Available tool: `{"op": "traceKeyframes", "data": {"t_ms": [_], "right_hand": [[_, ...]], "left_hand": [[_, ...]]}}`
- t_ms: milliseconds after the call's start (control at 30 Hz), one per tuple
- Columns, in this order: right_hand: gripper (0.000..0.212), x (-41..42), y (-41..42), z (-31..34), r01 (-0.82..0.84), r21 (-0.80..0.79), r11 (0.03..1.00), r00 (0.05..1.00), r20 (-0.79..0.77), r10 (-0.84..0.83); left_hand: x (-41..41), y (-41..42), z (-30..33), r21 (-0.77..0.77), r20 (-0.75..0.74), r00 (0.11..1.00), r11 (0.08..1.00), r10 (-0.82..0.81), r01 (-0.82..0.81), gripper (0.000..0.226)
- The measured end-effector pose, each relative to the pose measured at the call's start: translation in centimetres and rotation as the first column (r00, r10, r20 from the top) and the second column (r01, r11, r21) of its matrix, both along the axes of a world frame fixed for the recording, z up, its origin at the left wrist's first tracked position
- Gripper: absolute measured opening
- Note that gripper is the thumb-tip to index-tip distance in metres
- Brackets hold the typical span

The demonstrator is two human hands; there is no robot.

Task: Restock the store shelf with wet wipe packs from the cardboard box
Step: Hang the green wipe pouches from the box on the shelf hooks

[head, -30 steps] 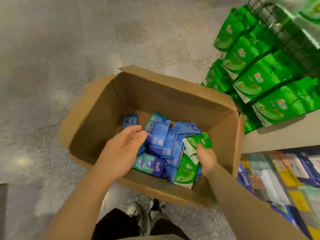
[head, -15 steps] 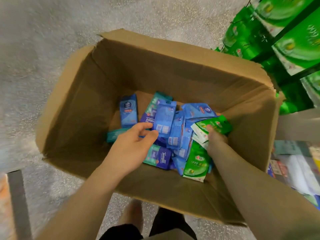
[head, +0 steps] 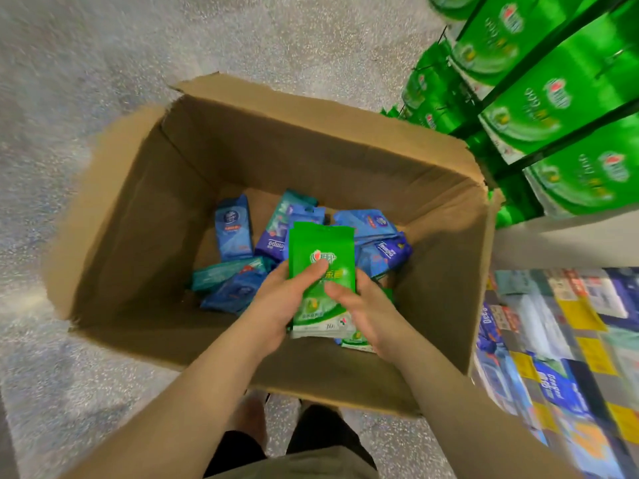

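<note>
the cardboard box is matt brown corrugated paper; the green pack and blue packs are glossy plastic film; the floor looks speckled, faintly shiny.

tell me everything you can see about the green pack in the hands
The green pack is a flat, glossy, soft-looking pouch with a white and red emblem, yellow characters and a pale lower band. It is held upright, face to the camera, above the blue packs in the cardboard box. The left hand and the right hand grip its lower half, thumbs across the front.
</note>
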State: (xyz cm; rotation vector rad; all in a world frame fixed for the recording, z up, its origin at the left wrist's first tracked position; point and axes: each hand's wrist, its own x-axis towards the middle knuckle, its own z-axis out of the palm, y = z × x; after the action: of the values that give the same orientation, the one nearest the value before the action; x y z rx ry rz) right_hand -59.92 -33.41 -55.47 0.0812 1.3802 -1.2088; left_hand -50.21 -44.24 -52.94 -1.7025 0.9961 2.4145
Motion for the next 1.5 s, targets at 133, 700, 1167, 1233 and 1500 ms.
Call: {"op": "traceKeyframes", "data": {"t_ms": [133,700,1167,1233,1500], "right_hand": [[0.047,-1.7,3.6,-8.8,0.172,0.488,0.856,0.945,-0.327,-0.004],[0.035,-0.6,4.0,-12.9,0.295,0.637,0.712,0.911,-0.412,-0.009],[0.025,2.4,11.6,24.8,0.551,-0.286,0.784,0.656,-0.433,-0.619],[0.023,2.3,14.3,26.8,0.596,-0.272,0.755,0.558,-0.537,-0.633],[0.04,1.8,30.4,33.0,0.603,-0.22,0.767,0.435,-0.715,-0.547]], "left_hand": [[1.6,-1.5,-0.7,-0.023,0.014,0.999,0.998,0.052,-0.052,0.034],[7.1,-6.5,3.2,-0.113,-0.082,0.995,0.992,0.052,-0.061,0.026],[-2.5,5.2,19.9,-0.289,-0.412,0.762,0.865,-0.499,0.41,0.03],[-3.8,8.8,22.7,-0.307,-0.472,0.674,0.823,-0.568,0.478,0.041],[-8.7,24.8,30.6,-0.386,-0.534,0.511,0.732,-0.673,0.561,0.05]]}}
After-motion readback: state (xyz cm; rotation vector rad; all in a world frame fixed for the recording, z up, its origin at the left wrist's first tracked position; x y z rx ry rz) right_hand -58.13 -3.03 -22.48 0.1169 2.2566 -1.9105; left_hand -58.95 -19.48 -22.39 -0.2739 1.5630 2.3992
